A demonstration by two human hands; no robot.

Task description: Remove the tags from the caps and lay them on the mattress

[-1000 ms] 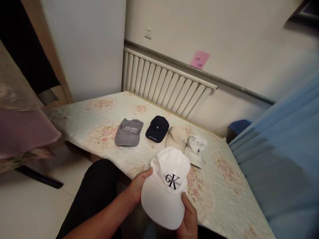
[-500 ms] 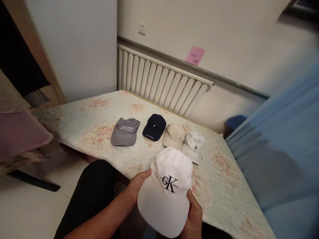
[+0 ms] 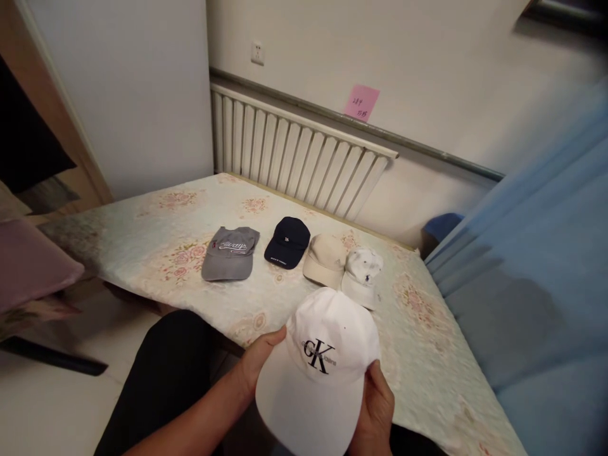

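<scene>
A white baseball cap [image 3: 339,329] with black lettering on its front is held up between my two hands, its brim pointing down toward me. My left hand [image 3: 261,361] grips its left side, thumb on the outside and fingers hidden behind. On the cap's right side my right hand [image 3: 379,405] is closed, the thumb showing near the crown's edge. Beyond it, on the floral cloth, lie a grey cap [image 3: 230,256], a dark navy cap [image 3: 289,240], a beige cap [image 3: 325,256] and a white cap with a small dark emblem [image 3: 363,272]. The beige and emblem caps touch or overlap.
The floral cloth [image 3: 437,373] covers a low bed or table. Behind it stand a white radiator [image 3: 285,142] and a wall with a pink note [image 3: 361,102]. A blue curtain [image 3: 546,285] hangs at right; pink fabric [image 3: 33,266] lies at left.
The view has shifted slightly, so the scene sits a little further left. The held cap has tilted somewhat, and my right hand has moved a little to the right with its side.
</scene>
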